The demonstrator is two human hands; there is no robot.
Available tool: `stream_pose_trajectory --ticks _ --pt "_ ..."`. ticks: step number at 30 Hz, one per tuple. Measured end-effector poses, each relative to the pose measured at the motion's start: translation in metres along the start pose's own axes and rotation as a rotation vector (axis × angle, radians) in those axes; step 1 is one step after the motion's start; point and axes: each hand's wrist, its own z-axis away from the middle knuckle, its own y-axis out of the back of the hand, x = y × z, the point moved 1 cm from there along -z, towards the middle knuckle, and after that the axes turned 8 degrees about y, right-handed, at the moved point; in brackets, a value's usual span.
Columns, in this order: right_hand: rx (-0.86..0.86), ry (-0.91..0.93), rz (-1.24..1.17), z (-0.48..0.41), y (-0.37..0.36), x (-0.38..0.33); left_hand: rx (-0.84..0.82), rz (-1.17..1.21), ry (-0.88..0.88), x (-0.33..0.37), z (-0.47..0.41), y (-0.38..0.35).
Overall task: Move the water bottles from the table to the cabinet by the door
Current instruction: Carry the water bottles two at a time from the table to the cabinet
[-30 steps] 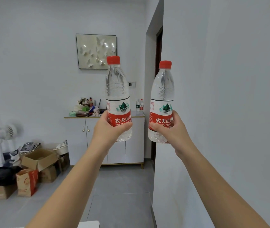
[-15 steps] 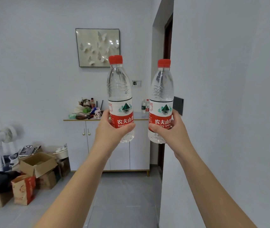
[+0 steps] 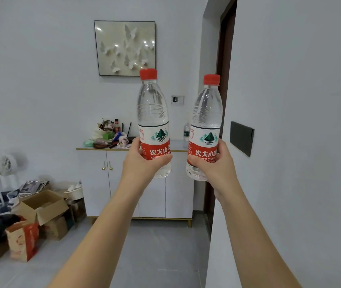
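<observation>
My left hand (image 3: pixel 142 163) grips the lower half of a clear water bottle (image 3: pixel 152 109) with a red cap and a red-and-white label, held upright in front of me. Beside it, my right hand (image 3: pixel 213 165) grips a second, matching water bottle (image 3: pixel 207 113), also upright. Straight ahead stands the white cabinet (image 3: pixel 97 179) with gold knobs, next to a dark door frame (image 3: pixel 225 59). Another small water bottle (image 3: pixel 186 132) stands on the cabinet's right end, partly hidden behind my right-hand bottle.
Clutter (image 3: pixel 109 136) covers the cabinet top's left end. Open cardboard boxes (image 3: pixel 40 206), a paper bag (image 3: pixel 23 240) and a white fan (image 3: pixel 1 167) crowd the floor at left. A white wall (image 3: pixel 300 142) with a dark panel (image 3: pixel 241 137) runs close along my right. Grey floor (image 3: pixel 157 252) leads ahead.
The cabinet and picture have grown larger and shifted right in view as I came closer. Both hands keep holding their bottles upright in the same pose.
</observation>
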Motion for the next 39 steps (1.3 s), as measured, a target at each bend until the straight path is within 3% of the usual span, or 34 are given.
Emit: stream_pose_trajectory --ticks 20,39 --pt "0.092 -0.023 0.055 -0.216 -0.088 0.161 -0.203 0.118 0.028 -0.086 -0.294 -0.054" --pt "0.085 -0.076 0.009 -0.391 -0.123 0.337 -0.091 0.132 0.071 -0.195 -0.506 -0.119"
